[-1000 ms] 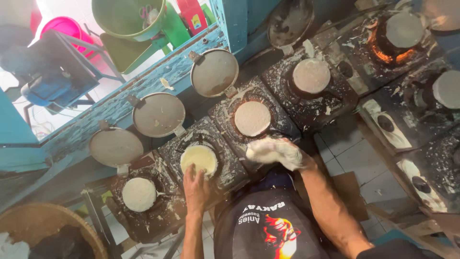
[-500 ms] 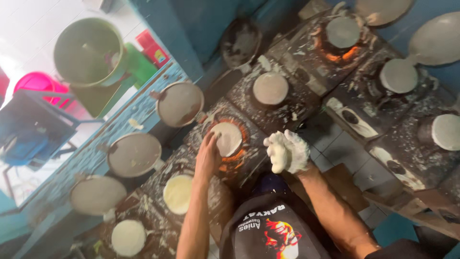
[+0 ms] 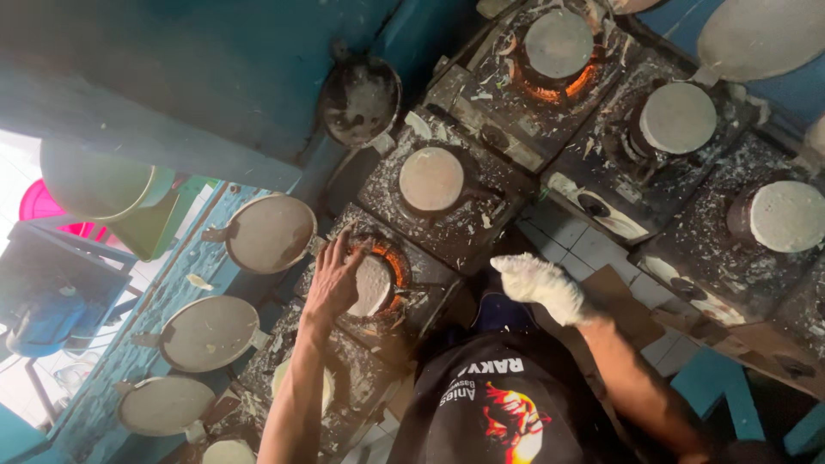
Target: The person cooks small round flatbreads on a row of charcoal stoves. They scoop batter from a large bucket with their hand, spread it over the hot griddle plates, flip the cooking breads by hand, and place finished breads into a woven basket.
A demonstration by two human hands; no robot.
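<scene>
Flatbread (image 3: 375,285), pale and round, lies on the small burner (image 3: 397,273) whose ring glows orange around it, and the left hand (image 3: 333,277) rests on its near edge with fingers spread and flat, pressing or touching rather than clasping anything. Just beyond those fingertips, a second pale disc (image 3: 431,179) sits on the next batter-spattered stove (image 3: 447,202), and farther out a third disc (image 3: 559,43) sits over another orange flame. To the outer side of the left hand, round grey pans with short handles hang in a row along the blue ledge: one (image 3: 270,234) right beside the knuckles, another (image 3: 211,333) back along the forearm, a third (image 3: 165,406) nearer the elbow. A dark empty pan (image 3: 361,101) hangs on the blue wall beyond them. The right hand (image 3: 540,283) is held off to the inner side of the flatbread, well apart from it, thickly coated in white batter, fingers loosely curled; whether it holds a lump of dough cannot be told. Past the right hand lie more stoves with pale discs (image 3: 677,119) (image 3: 787,216). Below both arms shows a black shirt (image 3: 503,404) with white lettering and a red-and-yellow flame-shaped print. Far out past the pans stand a green bucket (image 3: 94,180) and a pink tub (image 3: 39,199).
</scene>
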